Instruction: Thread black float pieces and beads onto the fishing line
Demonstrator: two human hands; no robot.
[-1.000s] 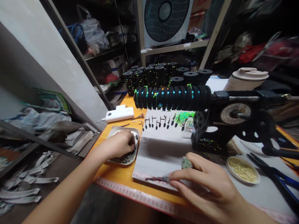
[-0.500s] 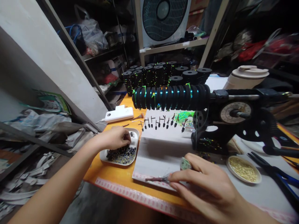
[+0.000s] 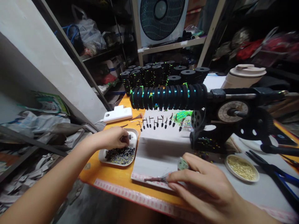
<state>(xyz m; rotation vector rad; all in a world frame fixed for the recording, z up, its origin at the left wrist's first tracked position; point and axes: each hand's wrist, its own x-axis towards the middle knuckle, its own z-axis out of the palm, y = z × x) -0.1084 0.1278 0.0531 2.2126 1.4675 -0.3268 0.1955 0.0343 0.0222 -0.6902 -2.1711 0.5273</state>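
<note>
Behind our desk (image 3: 91, 169) rise the shelves (image 3: 173, 46), with a fan (image 3: 162, 18) standing on them. The machine (image 3: 224, 119) fills the right side of the desk, and its black roll (image 3: 168, 97) reaches leftward across the far part of the white sheet (image 3: 161, 147), in front of the upright spools (image 3: 157, 73) and partly covering our view of them. The cup (image 3: 244, 76) stands behind the machine's bar. Pliers (image 3: 263, 165) lie at the right, beyond our right grip (image 3: 203, 180), with the dish (image 3: 227, 161) of gold beads (image 3: 243, 168) between them. The charger (image 3: 118, 114) lies past the tray (image 3: 133, 141), which sits just beside the sheet's left edge. Our left grip (image 3: 112, 137) is over the tray's far left part, fingers curled down; whether they pinch anything we cannot tell. The pile of dark bits (image 3: 120, 156) lies in the tray, on the near side of those fingers. Our right grip is closed, thumb and forefinger pinching the stick (image 3: 153, 179) by one end; its brown length points left over the sheet's near edge. The green lump (image 3: 182, 164) shows above the forefinger, and we cannot make out how it is held.
</note>
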